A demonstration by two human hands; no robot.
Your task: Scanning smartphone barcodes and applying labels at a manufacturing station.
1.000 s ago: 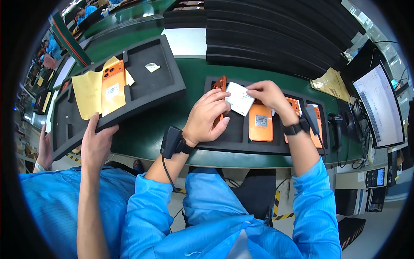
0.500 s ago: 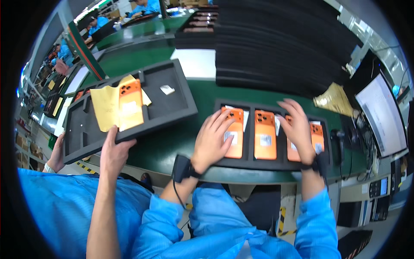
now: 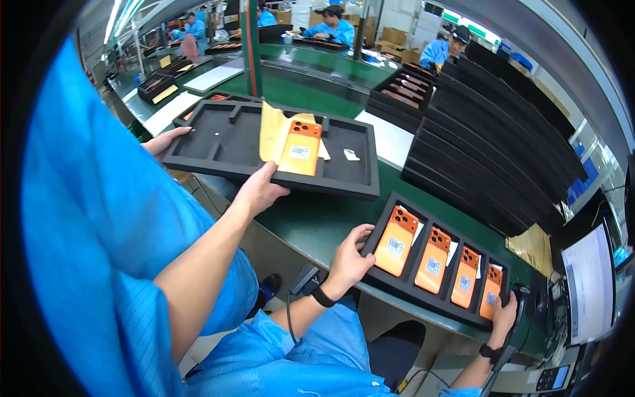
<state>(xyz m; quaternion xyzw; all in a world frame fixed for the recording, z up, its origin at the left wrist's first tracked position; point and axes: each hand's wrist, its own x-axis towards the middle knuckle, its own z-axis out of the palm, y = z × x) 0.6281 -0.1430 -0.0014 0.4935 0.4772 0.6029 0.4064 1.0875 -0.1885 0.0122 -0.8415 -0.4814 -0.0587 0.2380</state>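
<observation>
A black foam tray [image 3: 405, 286] lies on the green bench in front of me, turned at a slant. Several orange phones [image 3: 434, 261] with white labels sit in its slots, camera ends away from me, with white slips beside them. My left hand [image 3: 352, 259] is closed around the tray's left end. At the opposite end my right hand [image 3: 504, 316] grips the near right corner. To my left, a co-worker's hands [image 3: 256, 192] hold a second black tray [image 3: 334, 189], which carries one orange phone [image 3: 301, 149] and a yellow paper sleeve [image 3: 272, 135].
A tall stack of black trays [image 3: 476, 145] rises behind my tray. On the right stand a monitor [image 3: 587, 284], crumpled yellow paper [image 3: 531, 250] and a dark handheld device [image 3: 521, 298]. A white board [image 3: 387, 137] lies farther back. Other people work at benches beyond.
My hands have gone from above the phones to the tray's two ends. The tray now sits slanted. My view has swung, and the co-worker's body fills more of the left.
</observation>
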